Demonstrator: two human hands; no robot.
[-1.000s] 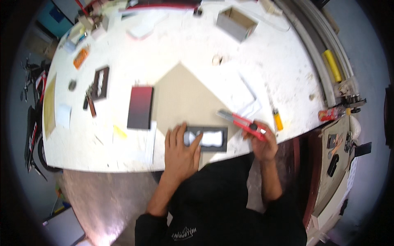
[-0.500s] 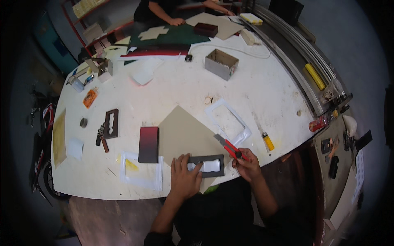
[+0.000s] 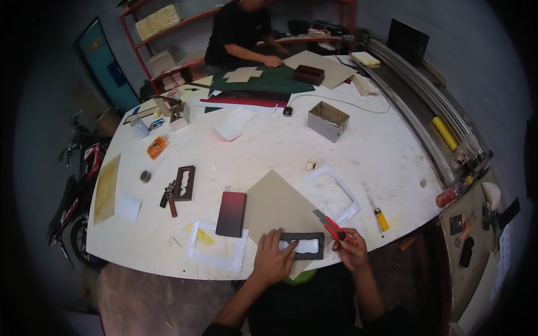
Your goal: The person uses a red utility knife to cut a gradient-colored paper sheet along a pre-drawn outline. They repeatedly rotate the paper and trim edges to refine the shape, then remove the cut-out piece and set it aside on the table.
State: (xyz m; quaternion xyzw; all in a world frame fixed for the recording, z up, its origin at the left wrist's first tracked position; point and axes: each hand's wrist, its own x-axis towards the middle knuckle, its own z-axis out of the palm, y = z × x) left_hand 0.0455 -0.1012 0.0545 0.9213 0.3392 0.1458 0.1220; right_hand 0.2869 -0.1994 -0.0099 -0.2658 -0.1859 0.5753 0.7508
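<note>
My left hand [image 3: 273, 259] lies with fingers outstretched over the left end of a dark rectangular frame [image 3: 318, 255], the thumb reaching onto its wavy-edged opening. White shows through that opening. The frame sits at the near corner of a beige board [image 3: 274, 196]. My right hand [image 3: 352, 252] is closed around a red utility knife [image 3: 336, 228], held just right of the frame with its blade out, pointing up and left. Left of the board's middle, overlapping its edge, is a red-to-black box lid or flat box [image 3: 230, 214].
White cut-out frames [image 3: 204, 259] lie on either side of the board. A yellow-handled cutter [image 3: 381, 219] is at the right, a brown frame [image 3: 184, 183] and keys [image 3: 169, 199] at the left. Farther off stands a grey box [image 3: 328, 122]. Another person [image 3: 238, 33] works across the table.
The view has tilted up, so the table appears lower and further right, and more of the other person and shelves shows. My hands keep the same places relative to the dark frame.
</note>
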